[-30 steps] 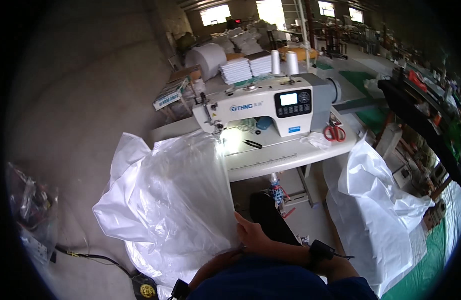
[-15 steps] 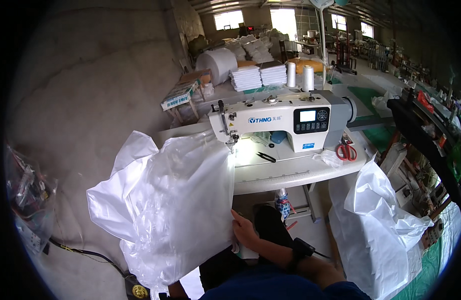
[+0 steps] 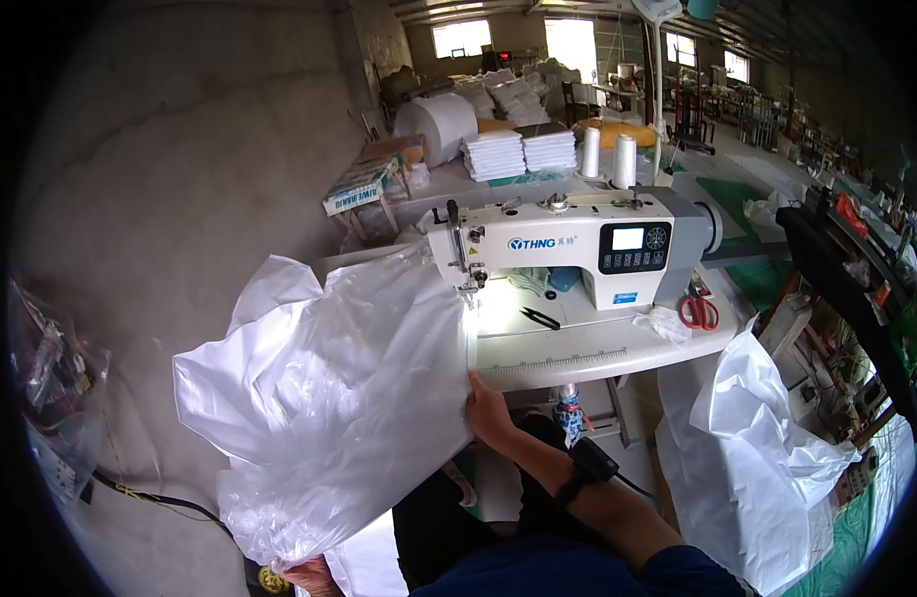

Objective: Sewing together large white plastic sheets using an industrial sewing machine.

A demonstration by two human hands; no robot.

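A large translucent white plastic sheet (image 3: 349, 378), perhaps a bag, hangs from the needle area of a white sewing machine (image 3: 548, 239) and drapes over the table's left side. Its right edge runs up to the lit needle (image 3: 470, 294). Just below the table's front edge, my right hand (image 3: 488, 410) is closed on that edge, thumb uppermost and the other fingers partly hidden. Down at the sheet's lower end, my left hand (image 3: 314, 575) grips the gathered plastic, with its fingertips mostly covered.
Black thread snips (image 3: 541, 318) and red-handled scissors (image 3: 698, 310) lie on the sewing table (image 3: 578, 363). Another white sheet (image 3: 747, 458) hangs at the right. Thread cones (image 3: 624, 161) stand behind the machine. A bare wall (image 3: 160, 199) rises on the left.
My right hand has moved up along the sheet's edge toward the table. My left hand has come into sight at the lower end of the plastic. The view has shifted slightly.
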